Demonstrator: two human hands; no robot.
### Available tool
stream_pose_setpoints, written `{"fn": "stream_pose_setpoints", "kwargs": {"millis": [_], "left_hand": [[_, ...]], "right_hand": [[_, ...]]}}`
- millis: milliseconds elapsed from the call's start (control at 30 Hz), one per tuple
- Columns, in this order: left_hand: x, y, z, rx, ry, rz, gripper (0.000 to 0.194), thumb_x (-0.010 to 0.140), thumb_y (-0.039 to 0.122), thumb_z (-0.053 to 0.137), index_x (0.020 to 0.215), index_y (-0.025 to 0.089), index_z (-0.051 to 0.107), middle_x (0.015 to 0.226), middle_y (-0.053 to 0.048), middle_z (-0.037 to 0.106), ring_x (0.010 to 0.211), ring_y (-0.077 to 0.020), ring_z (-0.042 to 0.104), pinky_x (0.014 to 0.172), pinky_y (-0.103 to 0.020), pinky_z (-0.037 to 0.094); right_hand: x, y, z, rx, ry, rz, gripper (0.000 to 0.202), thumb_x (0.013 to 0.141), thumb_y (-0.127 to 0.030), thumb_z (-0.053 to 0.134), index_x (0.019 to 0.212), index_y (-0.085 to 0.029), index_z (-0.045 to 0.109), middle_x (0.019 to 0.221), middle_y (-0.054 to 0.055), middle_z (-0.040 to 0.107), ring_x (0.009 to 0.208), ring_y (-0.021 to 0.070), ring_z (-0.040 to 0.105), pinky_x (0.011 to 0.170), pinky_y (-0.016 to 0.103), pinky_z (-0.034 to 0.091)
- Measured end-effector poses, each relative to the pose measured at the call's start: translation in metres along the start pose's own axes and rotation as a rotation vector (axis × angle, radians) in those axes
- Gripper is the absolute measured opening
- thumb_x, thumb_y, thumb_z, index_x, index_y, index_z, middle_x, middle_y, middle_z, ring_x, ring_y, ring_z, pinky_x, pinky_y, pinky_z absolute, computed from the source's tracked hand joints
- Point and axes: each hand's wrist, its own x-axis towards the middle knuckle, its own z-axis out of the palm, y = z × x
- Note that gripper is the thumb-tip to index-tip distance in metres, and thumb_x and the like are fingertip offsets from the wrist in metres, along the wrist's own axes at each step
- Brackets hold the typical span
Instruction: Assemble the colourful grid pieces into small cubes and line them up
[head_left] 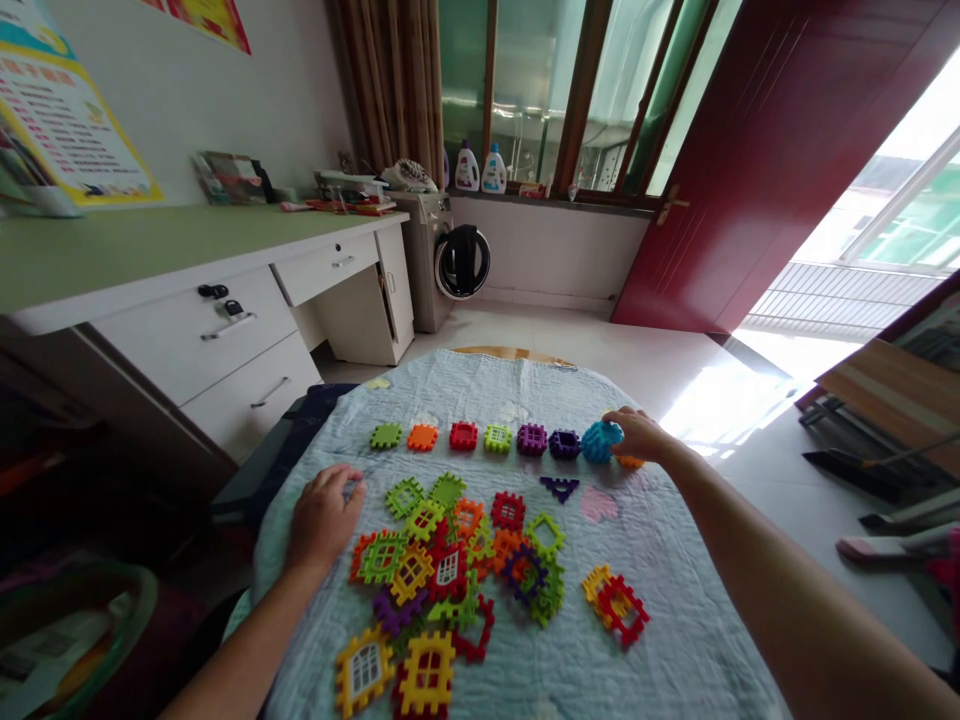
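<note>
At the right end of a row of plastic interlocking blocks, my right hand is closed on a blue block. An orange block shows partly under that hand. To the left in the row stand a dark purple block, a purple block, a light green block, a red block, an orange block and a green block. My left hand rests on the cloth left of the loose pile, fingers loosely bent with a gap at the thumb, holding nothing.
A pale blue cloth covers the round table. Several mixed blocks lie heaped in the middle. A dark purple triangle piece lies below the row; a red block overlaps a yellow one at right. A desk stands at left.
</note>
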Motion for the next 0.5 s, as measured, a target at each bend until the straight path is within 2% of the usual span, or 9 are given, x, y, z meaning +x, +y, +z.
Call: {"fn": "stream_pose_setpoints", "kwargs": {"millis": [133,300,500], "left_hand": [[-0.0010,0.0017,-0.0003,0.009,0.012,0.014,0.029,0.081,0.035,0.044,0.092,0.017,0.063,0.104,-0.013,0.066,0.101,-0.0285,0.061,0.095,-0.042,0.047],[-0.0009,0.0040,-0.0015,0.016,0.012,0.025,0.029,0.080,0.033,0.043,0.092,0.016,0.063,0.103,-0.013,0.066,0.101,-0.0290,0.060,0.095,-0.043,0.047],[-0.0007,0.0055,-0.0032,0.015,0.009,0.017,0.027,0.079,0.032,0.044,0.091,0.016,0.063,0.101,-0.012,0.066,0.099,-0.0289,0.061,0.094,-0.042,0.046]], "right_hand": [[0.0009,-0.0008,0.0046,-0.010,-0.005,-0.010,0.072,0.061,-0.028,0.070,0.132,-0.022,0.055,0.122,0.012,0.059,0.108,0.0300,0.055,0.087,0.037,0.045],[0.0053,-0.0015,0.0083,-0.015,-0.003,-0.037,0.060,0.060,-0.021,0.069,0.119,-0.020,0.064,0.111,0.010,0.064,0.100,0.0270,0.060,0.082,0.034,0.046],[0.0082,-0.0041,0.0103,-0.016,0.020,-0.035,0.060,0.059,-0.023,0.071,0.118,-0.019,0.065,0.110,0.012,0.065,0.101,0.0296,0.060,0.082,0.034,0.046]]}}
